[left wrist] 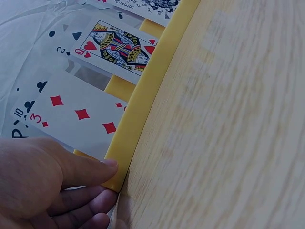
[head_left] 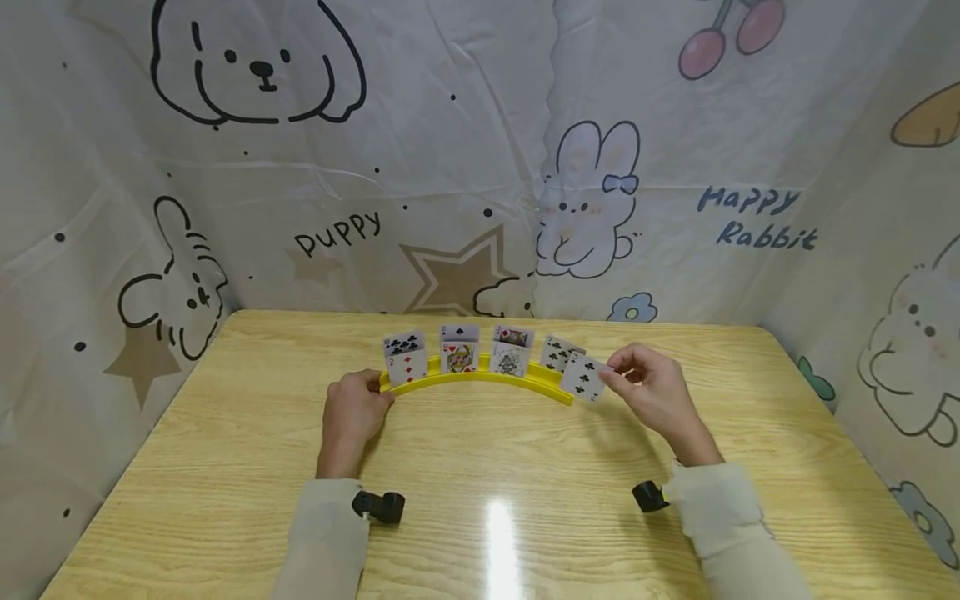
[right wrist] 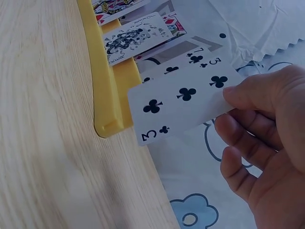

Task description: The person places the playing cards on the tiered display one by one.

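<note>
A curved yellow card holder [head_left: 480,377] stands on the table. My left hand [head_left: 354,414] pinches its left end, thumb [left wrist: 97,169] on the front strip and fingers curled below. My right hand [head_left: 651,387] pinches the three of clubs [right wrist: 186,95] by its upper corner, tilted at the holder's right end; I cannot tell whether its lower edge touches the holder. Behind that card, the seven of clubs [head_left: 557,353] is partly hidden. Front-row cards are the three of diamonds [left wrist: 82,114], the queen of hearts [left wrist: 116,50] and a joker [right wrist: 138,38].
Behind the front row stand a ten of clubs [head_left: 404,341], a two of spades [head_left: 460,332] and a jack of diamonds [head_left: 514,336]. The wooden table [head_left: 480,467] reaches back to a printed cloth [head_left: 450,167]. Both wrists wear black cameras.
</note>
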The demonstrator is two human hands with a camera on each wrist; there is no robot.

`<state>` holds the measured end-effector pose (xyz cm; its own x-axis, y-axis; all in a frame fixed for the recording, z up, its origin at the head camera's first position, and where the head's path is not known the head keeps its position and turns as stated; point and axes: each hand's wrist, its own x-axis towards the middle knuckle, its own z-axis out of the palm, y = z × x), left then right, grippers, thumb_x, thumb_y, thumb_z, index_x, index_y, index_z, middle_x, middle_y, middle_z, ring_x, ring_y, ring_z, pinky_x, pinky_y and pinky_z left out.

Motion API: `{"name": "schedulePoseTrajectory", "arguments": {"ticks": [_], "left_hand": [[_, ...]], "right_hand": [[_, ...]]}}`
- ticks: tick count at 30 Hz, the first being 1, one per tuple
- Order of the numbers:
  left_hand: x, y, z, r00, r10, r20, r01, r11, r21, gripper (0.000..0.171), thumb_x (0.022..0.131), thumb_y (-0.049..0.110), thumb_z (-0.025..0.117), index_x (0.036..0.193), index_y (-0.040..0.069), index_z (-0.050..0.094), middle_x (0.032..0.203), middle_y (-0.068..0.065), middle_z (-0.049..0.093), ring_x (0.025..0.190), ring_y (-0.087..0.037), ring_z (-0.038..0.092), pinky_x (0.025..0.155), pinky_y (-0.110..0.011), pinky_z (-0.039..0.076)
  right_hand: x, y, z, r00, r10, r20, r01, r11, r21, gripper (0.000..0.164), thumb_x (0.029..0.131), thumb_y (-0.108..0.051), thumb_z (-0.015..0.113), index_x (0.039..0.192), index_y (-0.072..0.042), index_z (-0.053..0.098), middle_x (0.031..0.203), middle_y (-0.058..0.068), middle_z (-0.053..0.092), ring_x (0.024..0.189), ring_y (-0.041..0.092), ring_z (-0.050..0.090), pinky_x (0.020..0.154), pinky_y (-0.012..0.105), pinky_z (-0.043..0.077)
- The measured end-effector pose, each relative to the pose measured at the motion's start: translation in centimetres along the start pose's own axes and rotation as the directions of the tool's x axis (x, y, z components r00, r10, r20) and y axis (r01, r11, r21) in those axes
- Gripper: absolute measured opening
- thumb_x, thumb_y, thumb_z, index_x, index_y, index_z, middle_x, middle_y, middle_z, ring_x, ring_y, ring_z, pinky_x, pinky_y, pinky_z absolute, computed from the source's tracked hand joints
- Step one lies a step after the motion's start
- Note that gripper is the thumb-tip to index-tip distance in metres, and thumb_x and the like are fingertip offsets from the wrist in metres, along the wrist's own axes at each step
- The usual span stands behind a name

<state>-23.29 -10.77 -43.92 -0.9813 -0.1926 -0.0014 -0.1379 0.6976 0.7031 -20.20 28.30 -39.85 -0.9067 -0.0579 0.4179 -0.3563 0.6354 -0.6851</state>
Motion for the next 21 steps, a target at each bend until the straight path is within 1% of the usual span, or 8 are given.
{"name": "schedulePoseTrajectory", "arguments": {"ticks": [5, 8, 16, 21], "left_hand": [[0.0, 0.0, 0.0, 1.0, 0.002, -0.001, -0.002, 1.0, 0.003, 0.04, 0.089, 0.01, 0.076, 0.125, -0.003, 0.067, 0.106, -0.019, 0.071, 0.094, -0.031, 0.065, 0.085, -0.048, 0.051], [0.1, 0.0, 0.0, 1.0, 0.002, -0.001, -0.002, 1.0, 0.007, 0.04, 0.089, 0.01, 0.076, 0.126, -0.003, 0.067, 0.107, -0.02, 0.071, 0.095, -0.031, 0.065, 0.085, -0.048, 0.051], [0.1, 0.0, 0.1, 1.0, -0.011, 0.01, 0.011, 1.0, 0.0, 0.042, 0.089, 0.01, 0.076, 0.127, -0.003, 0.066, 0.109, -0.019, 0.07, 0.096, -0.03, 0.064, 0.086, -0.047, 0.051], [0.2, -0.1, 0.0, 1.0, -0.013, 0.013, 0.013, 1.0, -0.003, 0.042, 0.089, 0.01, 0.076, 0.128, -0.003, 0.066, 0.109, -0.019, 0.07, 0.097, -0.03, 0.064, 0.086, -0.047, 0.05]], "right_hand": [[0.2, -0.2, 0.8, 0.999, 0.033, -0.025, -0.033, 0.999, -0.004, 0.011, 0.088, -0.001, 0.075, 0.087, -0.004, 0.065, 0.085, 0.006, 0.067, 0.077, 0.02, 0.057, 0.066, 0.022, 0.047], [0.3, -0.4, 1.2, 0.999, 0.046, -0.025, -0.046, 0.999, 0.002, 0.011, 0.088, -0.001, 0.076, 0.087, -0.003, 0.065, 0.086, 0.006, 0.067, 0.077, 0.021, 0.057, 0.066, 0.022, 0.047], [0.4, -0.4, 2.0, 0.998, 0.052, -0.024, -0.052, 0.999, -0.007, 0.01, 0.088, -0.003, 0.076, 0.088, -0.004, 0.066, 0.086, 0.005, 0.068, 0.077, 0.019, 0.058, 0.066, 0.022, 0.048], [0.5, -0.5, 2.6, 0.998, 0.059, -0.024, -0.058, 0.998, 0.004, 0.01, 0.088, -0.003, 0.076, 0.088, -0.004, 0.066, 0.086, 0.005, 0.068, 0.078, 0.02, 0.057, 0.067, 0.021, 0.046]]}}
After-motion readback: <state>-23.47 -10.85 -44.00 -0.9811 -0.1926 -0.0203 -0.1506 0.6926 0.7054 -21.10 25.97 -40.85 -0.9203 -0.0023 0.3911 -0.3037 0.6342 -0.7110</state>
